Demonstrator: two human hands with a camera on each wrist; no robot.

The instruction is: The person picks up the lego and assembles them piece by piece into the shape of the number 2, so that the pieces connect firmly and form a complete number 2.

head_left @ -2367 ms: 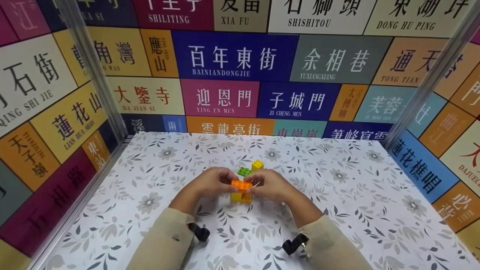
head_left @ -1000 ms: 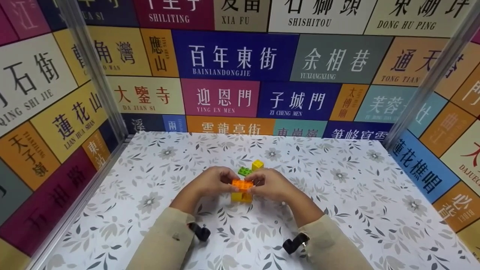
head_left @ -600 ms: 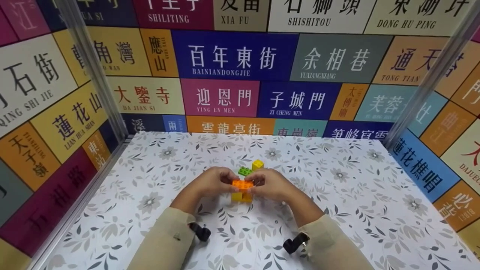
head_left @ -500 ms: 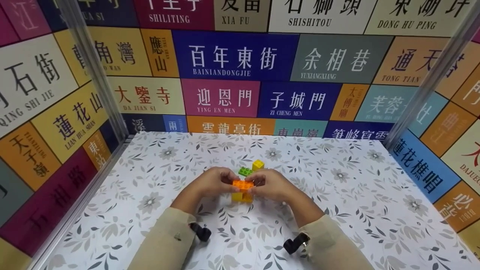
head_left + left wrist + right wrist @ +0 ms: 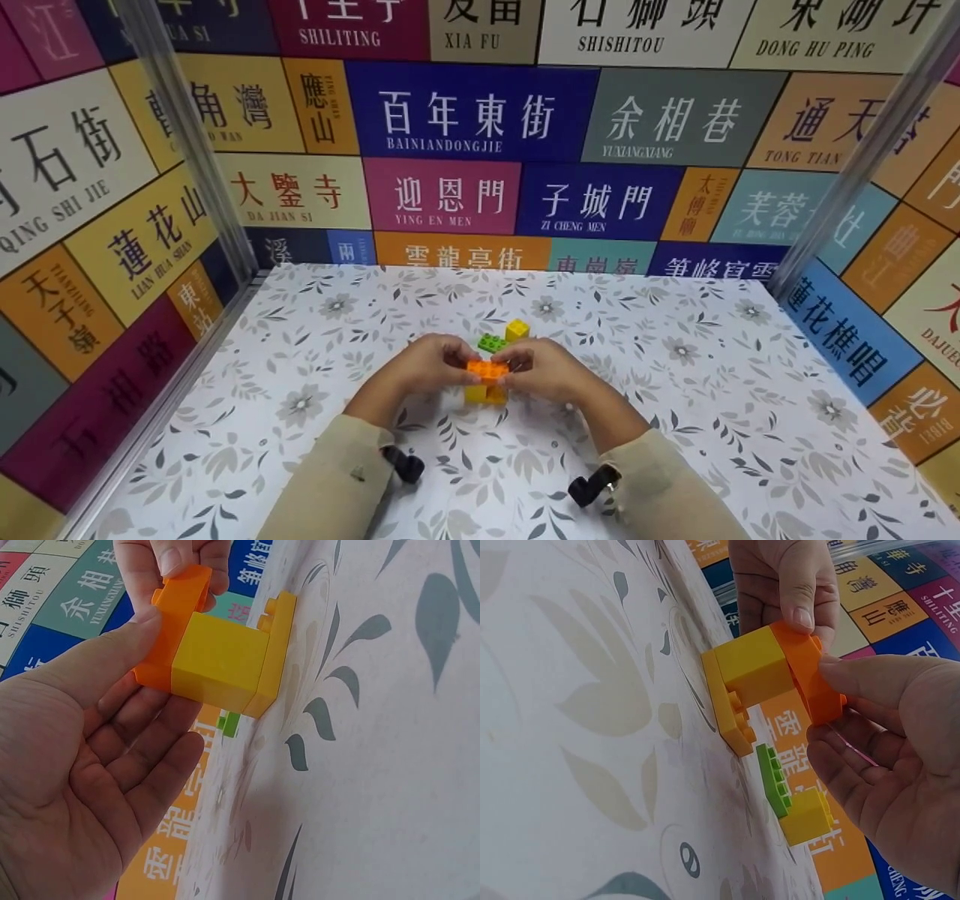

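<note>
An orange brick sits on top of a yellow brick stack on the floral table. My left hand pinches the orange brick's left end, and my right hand pinches its right end. In the left wrist view the orange brick tops a yellow block on a flat yellow plate. The right wrist view shows the same orange brick and yellow block between thumb and fingers.
Just behind my hands lie a green flat brick and a small yellow brick, also seen as the green brick and yellow brick. Walls covered with coloured signs enclose the table on three sides, with metal posts at the corners.
</note>
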